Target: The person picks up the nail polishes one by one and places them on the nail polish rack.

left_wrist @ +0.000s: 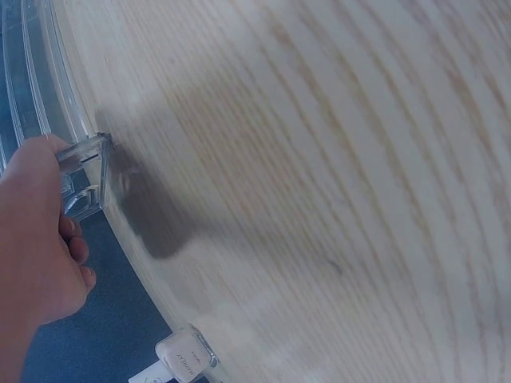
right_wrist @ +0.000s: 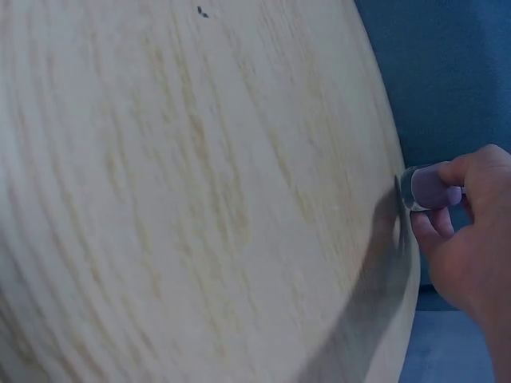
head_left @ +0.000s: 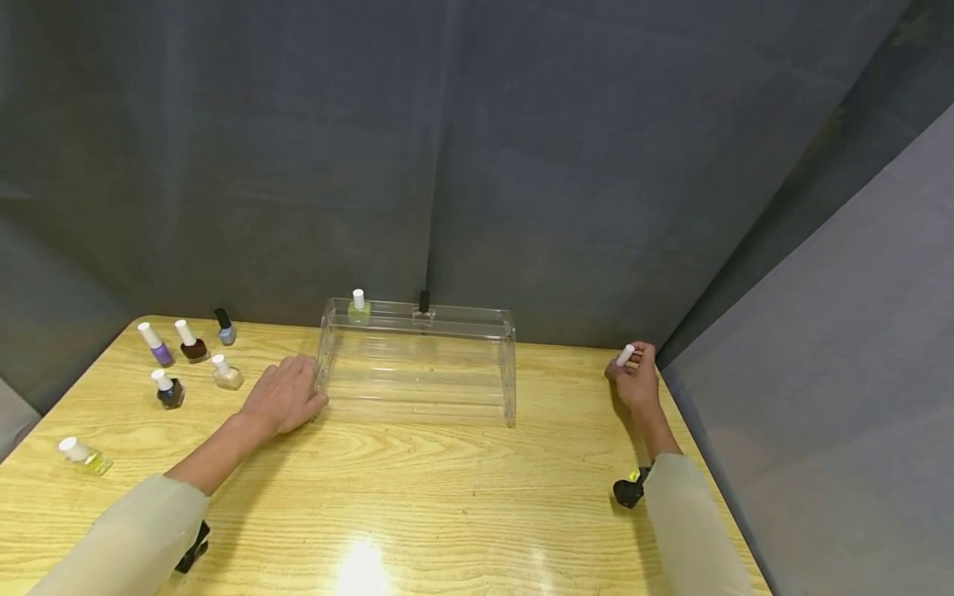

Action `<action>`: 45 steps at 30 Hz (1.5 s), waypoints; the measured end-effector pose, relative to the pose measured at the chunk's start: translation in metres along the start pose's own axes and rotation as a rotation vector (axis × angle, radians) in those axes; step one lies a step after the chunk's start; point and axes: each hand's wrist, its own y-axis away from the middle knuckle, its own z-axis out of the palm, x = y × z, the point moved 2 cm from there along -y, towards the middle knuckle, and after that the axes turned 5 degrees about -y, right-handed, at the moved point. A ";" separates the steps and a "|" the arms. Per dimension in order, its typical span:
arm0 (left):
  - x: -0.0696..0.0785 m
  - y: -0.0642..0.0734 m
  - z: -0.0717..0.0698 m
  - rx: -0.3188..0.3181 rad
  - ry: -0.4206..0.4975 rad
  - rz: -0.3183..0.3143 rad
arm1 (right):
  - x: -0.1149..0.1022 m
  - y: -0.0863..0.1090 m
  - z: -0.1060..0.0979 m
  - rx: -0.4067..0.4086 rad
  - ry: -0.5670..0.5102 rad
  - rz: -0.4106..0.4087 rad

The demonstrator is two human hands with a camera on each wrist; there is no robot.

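Observation:
My left hand (head_left: 285,394) grips the left side of a clear acrylic rack (head_left: 513,372); in the left wrist view its thumb lies over the rack's corner (left_wrist: 86,153) with the fingers curled behind. At the far right of the table, my right hand (head_left: 638,382) pinches a nail polish bottle (right_wrist: 431,187) with purple polish and a white cap (head_left: 626,355). The bottle's base is right at the tabletop near the back edge. On the rack's top tier stand a yellow-green nail polish bottle (head_left: 359,312) with a white cap and a clear one (head_left: 424,314) with a black cap.
Left on the wooden table (head_left: 417,497) are several more polish bottles: purple (head_left: 161,354), dark red (head_left: 196,350), light blue (head_left: 227,334), cream (head_left: 228,378), dark (head_left: 172,394) and a yellow one (head_left: 97,463) nearer the front. Dark curtains (head_left: 581,165) rise behind the table.

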 end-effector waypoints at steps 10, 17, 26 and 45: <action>0.001 0.000 -0.002 -0.002 -0.004 0.007 | -0.036 0.004 0.002 -0.099 0.006 -0.107; 0.001 0.001 -0.001 -0.007 0.000 0.008 | -0.059 0.002 0.008 -0.140 0.045 -0.163; 0.002 0.002 -0.001 -0.008 0.002 0.007 | -0.092 0.004 0.023 -0.203 0.006 -0.217; 0.005 0.002 -0.005 -0.017 0.011 0.003 | -0.151 0.013 0.060 -0.331 -0.020 -0.281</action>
